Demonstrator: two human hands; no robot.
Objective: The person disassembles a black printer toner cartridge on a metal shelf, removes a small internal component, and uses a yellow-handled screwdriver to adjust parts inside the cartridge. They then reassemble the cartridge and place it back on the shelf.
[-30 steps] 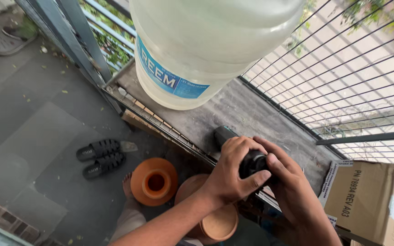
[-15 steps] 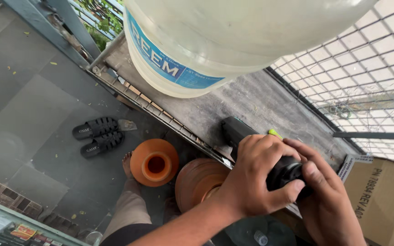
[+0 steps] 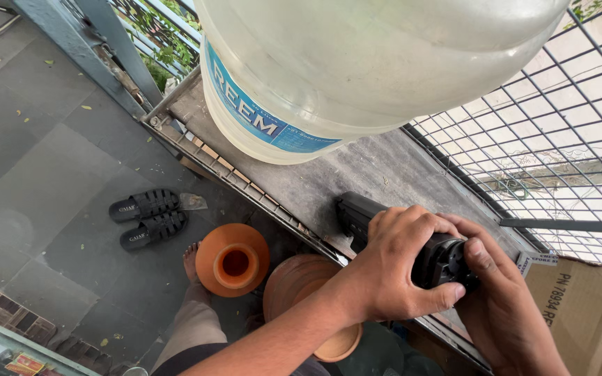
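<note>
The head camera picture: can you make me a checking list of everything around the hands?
Surface: grey stone ledge inside a metal frame, dusty.
Job's things: black blocky power tool lying on the ledge, gripped at one end.
Clutter: large clear plastic water jug standing on the ledge; brown cardboard box at the right.
Grippers: left hand wrapped over the tool; right hand fingering its end.
Cables: nothing seen.
Surroundings: two orange clay pots, black sandals on grey floor tiles, wire mesh grille.
</note>
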